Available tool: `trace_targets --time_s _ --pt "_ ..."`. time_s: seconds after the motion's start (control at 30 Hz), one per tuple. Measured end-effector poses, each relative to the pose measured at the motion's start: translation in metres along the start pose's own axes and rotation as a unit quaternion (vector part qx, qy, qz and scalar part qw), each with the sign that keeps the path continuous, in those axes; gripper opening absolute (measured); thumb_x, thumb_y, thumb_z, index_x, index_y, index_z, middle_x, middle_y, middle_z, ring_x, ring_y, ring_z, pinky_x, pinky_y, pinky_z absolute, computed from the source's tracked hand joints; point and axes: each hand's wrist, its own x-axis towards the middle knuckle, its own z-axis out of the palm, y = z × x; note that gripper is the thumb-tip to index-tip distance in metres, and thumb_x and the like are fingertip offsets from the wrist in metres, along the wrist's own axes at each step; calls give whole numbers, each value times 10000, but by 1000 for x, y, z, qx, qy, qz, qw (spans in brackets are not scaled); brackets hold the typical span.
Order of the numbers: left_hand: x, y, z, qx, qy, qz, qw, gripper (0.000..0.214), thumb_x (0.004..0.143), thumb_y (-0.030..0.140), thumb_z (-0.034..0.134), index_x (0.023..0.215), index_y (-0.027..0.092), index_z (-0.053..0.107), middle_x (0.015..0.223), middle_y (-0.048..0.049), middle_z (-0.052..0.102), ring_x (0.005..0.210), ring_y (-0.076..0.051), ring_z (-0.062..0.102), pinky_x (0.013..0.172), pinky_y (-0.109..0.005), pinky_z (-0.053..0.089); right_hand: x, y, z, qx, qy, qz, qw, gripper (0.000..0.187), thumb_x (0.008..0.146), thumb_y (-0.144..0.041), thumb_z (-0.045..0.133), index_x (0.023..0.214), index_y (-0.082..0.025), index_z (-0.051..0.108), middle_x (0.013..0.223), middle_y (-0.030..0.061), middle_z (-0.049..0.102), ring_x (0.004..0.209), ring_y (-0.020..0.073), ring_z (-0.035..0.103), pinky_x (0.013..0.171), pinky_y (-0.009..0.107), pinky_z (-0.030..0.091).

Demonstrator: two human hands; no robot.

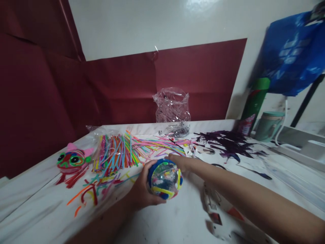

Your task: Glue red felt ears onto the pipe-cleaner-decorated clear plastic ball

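Observation:
My left hand (139, 191) is closed around the left side of a clear round ball (164, 179), its thumb along the underside. Blue and yellow fuzzy pipe cleaners and several coloured patches cover parts of the ball. From the right, my right hand (180, 163) reaches to the ball's far upper side, fingers curled against it and partly hidden behind it. A dense bunch of multicoloured pipe cleaners (114, 150) lies beyond my left hand. Loose cut pieces (91, 195) are scattered nearer on the white tabletop (162, 227).
A decorated figure with pink ears (72, 161) stands at left. Dark purple strands (228, 142) lie at back right, near a green mug (269, 125). A crumpled clear plastic bag (172, 108) stands at the back. Under my right forearm is a blurred white glue gun (213, 208).

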Motion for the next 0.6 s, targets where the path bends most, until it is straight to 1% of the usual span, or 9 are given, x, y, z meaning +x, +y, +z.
trace_targets --time_s 0.07,0.1,0.2,0.27,0.33,0.37,0.47,0.53,0.6 --pt "0 -4 1 34 -17 15 999 1071 388 249 887 1309 267 341 1372 -112 392 1239 -362 423 1036 -481 359 -7 1 -4 -36 -31 35 998 217 716 -163 752 901 -112 650 815 30 662 730 167 623 663 301 523" --pt "0 -6 1 49 -26 21 998 1070 383 268 889 1308 258 350 1371 -117 391 1243 -369 415 1042 -489 347 -10 1 -6 -41 -37 55 997 205 701 -148 760 871 -108 652 781 25 658 709 163 619 652 294 519" --pt "1 -7 3 77 -42 28 996 1062 390 341 887 1308 232 365 1351 -136 414 1236 -382 418 1052 -509 323 -18 4 -8 -47 -29 104 993 158 840 -247 643 942 -127 631 874 26 656 730 146 628 658 307 531" --pt "2 -5 3 80 -47 24 995 1058 403 364 884 1313 222 363 1346 -145 425 1239 -382 417 1054 -505 322 -21 5 -12 -34 0 125 992 193 902 -296 559 1005 -140 605 939 27 643 747 138 631 654 312 536" --pt "3 -2 3 77 -50 17 996 1054 409 358 886 1313 219 362 1344 -147 431 1241 -379 419 1053 -500 330 -25 5 -21 -9 49 135 990 124 898 -229 550 965 -135 598 849 12 631 684 120 603 624 283 514" --pt "3 0 2 75 -52 15 996 1052 408 350 887 1311 220 363 1344 -146 433 1242 -379 419 1051 -500 335 -28 4 -27 6 76 134 988 59 874 -154 547 905 -135 593 762 -7 608 635 108 572 606 263 493" --pt "4 2 2 72 -61 6 996 1048 415 325 888 1313 231 356 1344 -139 438 1230 -370 440 1043 -502 350 -39 -7 -45 62 136 110 983 173 736 8 523 794 -154 542 648 -48 516 589 89 501 589 223 441" --pt "4 1 2 76 -63 7 995 1050 415 301 889 1315 240 351 1348 -134 436 1226 -367 447 1044 -506 348 -49 -21 -53 102 168 86 977 220 685 0 532 830 -165 520 688 -51 506 616 87 498 600 215 431" --pt "4 -1 3 82 -64 12 994 1053 419 282 887 1320 243 345 1360 -137 427 1234 -372 438 1050 -517 335 -58 -38 -57 144 185 65 970 171 701 -82 552 841 -172 512 707 -46 516 614 85 508 589 212 432"
